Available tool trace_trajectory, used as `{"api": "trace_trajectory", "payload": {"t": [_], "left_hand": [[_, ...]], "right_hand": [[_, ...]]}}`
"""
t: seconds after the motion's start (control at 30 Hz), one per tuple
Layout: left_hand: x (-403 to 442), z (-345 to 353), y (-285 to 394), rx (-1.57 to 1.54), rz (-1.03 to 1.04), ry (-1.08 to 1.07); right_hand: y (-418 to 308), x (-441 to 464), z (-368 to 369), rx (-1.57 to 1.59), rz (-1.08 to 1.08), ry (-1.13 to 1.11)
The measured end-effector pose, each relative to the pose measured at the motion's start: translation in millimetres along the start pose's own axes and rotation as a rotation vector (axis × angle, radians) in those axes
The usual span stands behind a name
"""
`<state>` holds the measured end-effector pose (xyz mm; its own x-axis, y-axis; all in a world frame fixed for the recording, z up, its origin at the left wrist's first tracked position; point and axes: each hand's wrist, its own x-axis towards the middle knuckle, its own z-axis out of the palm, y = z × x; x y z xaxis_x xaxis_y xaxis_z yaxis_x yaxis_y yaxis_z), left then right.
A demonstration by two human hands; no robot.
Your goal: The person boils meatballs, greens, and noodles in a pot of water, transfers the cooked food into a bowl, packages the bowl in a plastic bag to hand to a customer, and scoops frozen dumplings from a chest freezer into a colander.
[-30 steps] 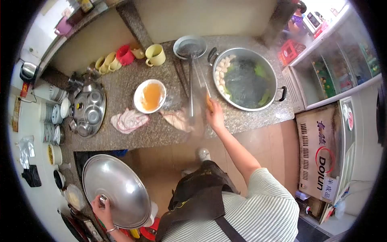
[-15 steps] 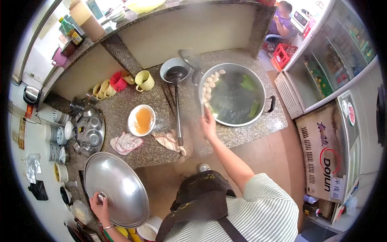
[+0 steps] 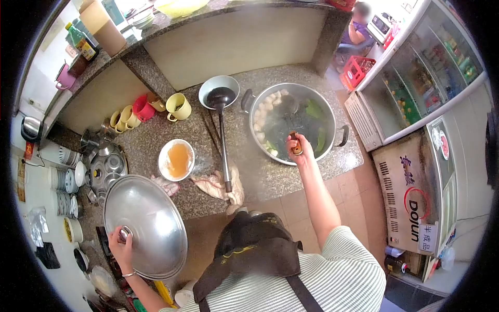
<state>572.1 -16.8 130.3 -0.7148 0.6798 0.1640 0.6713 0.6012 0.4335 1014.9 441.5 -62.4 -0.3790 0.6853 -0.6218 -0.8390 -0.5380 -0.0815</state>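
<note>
Perhaps the right hand, closed round a handle, could be scalded by splashes from the pot beneath; the lid is gripped by the left hand.

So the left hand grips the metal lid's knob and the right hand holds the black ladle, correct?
The head view shows the right hand holding a wooden-handled tool in the pot, not the black ladle, which rests in the bowl. The left hand does grip the lid by its knob.
</note>
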Motion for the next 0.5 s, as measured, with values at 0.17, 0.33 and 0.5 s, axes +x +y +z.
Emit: {"api": "trace_trajectory", "payload": {"t": [0.17,0.33,0.5], "left_hand": [[35.3,-0.5,-10.1,-0.021,0.051,-0.022],[75.2,3.4,-19.1,-0.034,0.049,-0.048],[111.9,14.4,-20.7,-0.044,0.08,-0.075]], "right_hand": [[13.8,-41.1,-1.9,-0.241,0.089,0.042],[20.3,-80.0,-22.7,-0.374,0.157,0.031],[46.1,-94.8,-15.7,-0.524,0.138,0.137]]}}
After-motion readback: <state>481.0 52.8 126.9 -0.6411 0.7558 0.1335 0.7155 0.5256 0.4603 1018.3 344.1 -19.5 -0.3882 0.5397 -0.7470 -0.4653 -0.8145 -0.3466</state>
